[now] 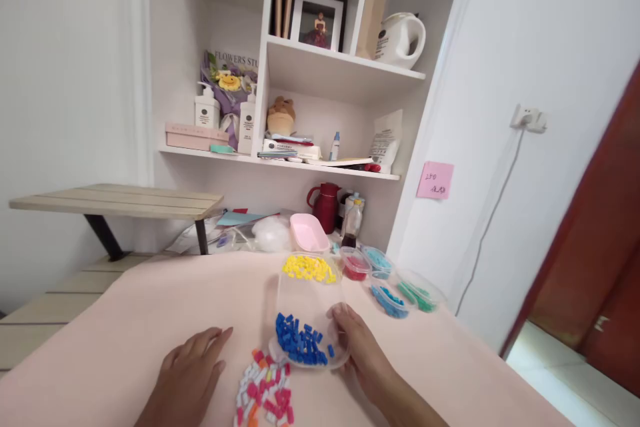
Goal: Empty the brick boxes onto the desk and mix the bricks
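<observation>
My right hand (361,347) grips the right side of a clear plastic container (309,300) that rests on the pink tabletop (150,300). The container holds dark blue beads (301,340) at its near end and yellow beads (309,269) at its far end. My left hand (187,373) lies flat on the table with fingers apart, holding nothing. Between my hands, just in front of the container, lies a loose pile of pink, white and orange beads (266,393).
Small clear tubs sit at the table's far right: red beads (355,267), light blue beads (379,260), blue beads (391,300), green beads (417,293). A pink tray (309,232) and red jug (326,205) stand behind. White shelves rise beyond; a wooden bench is at left.
</observation>
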Action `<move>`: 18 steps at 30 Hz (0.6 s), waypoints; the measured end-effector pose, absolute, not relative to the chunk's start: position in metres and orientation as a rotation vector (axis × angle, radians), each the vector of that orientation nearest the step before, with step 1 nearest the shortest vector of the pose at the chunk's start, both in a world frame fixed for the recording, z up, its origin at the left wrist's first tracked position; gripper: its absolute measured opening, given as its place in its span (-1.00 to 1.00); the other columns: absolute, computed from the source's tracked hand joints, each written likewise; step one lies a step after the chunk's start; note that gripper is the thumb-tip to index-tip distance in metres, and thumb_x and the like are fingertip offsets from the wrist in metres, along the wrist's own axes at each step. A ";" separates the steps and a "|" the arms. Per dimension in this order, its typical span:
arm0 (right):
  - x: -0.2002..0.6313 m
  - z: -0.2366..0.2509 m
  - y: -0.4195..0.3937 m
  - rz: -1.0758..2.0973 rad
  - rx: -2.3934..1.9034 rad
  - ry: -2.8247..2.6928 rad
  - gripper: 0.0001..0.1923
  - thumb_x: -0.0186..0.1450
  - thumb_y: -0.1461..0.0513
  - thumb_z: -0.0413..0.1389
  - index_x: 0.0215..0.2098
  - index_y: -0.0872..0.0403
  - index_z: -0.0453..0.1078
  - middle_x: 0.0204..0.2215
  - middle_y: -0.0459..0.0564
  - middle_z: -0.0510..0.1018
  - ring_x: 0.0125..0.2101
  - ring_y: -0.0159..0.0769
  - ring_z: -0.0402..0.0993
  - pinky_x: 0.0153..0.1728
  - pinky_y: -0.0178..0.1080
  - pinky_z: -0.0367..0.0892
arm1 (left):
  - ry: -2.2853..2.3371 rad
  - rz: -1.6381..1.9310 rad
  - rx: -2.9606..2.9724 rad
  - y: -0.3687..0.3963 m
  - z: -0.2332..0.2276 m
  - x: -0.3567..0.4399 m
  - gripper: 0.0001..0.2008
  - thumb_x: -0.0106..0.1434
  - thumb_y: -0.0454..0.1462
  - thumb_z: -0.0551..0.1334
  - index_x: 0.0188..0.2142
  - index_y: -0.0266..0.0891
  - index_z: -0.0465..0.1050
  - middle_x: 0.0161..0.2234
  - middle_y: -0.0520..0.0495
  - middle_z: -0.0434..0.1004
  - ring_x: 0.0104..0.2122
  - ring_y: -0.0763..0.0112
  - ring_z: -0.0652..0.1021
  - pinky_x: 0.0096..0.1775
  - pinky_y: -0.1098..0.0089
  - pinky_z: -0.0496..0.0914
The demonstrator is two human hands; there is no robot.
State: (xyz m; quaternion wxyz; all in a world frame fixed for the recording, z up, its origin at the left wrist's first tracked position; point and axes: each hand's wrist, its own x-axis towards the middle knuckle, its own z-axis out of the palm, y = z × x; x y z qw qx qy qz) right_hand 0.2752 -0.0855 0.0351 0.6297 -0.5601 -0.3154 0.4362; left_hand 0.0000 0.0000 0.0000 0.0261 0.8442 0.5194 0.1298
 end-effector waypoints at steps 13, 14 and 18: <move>0.276 0.025 -0.083 0.960 -1.114 -0.660 -0.54 0.09 -0.13 0.21 -0.28 0.01 0.29 -0.72 -0.32 0.23 -0.76 -0.50 0.19 -0.77 -0.47 0.01 | 1.623 0.383 2.577 -0.002 0.003 0.001 -0.49 0.33 -0.25 -0.07 0.22 -0.03 0.31 0.21 -0.10 0.39 0.19 0.19 0.36 0.14 0.08 0.17; 0.277 0.022 -0.082 0.963 -1.094 -0.649 -0.54 0.09 -0.12 0.21 -0.27 0.01 0.29 -0.71 -0.32 0.23 -0.76 -0.50 0.19 -0.76 -0.47 0.02 | 1.616 0.386 2.577 -0.003 0.003 0.001 -0.50 0.33 -0.25 -0.07 0.22 -0.03 0.31 0.20 -0.11 0.39 0.19 0.19 0.36 0.14 0.08 0.17; 0.282 0.008 -0.079 0.996 -1.063 -0.619 -0.56 0.11 -0.10 0.22 -0.22 -0.02 0.29 -0.69 -0.33 0.22 -0.74 -0.50 0.16 -0.75 -0.46 0.03 | 1.576 0.408 2.592 -0.005 0.006 0.001 -0.50 0.34 -0.24 -0.07 0.22 -0.04 0.30 0.20 -0.11 0.39 0.20 0.20 0.35 0.15 0.09 0.17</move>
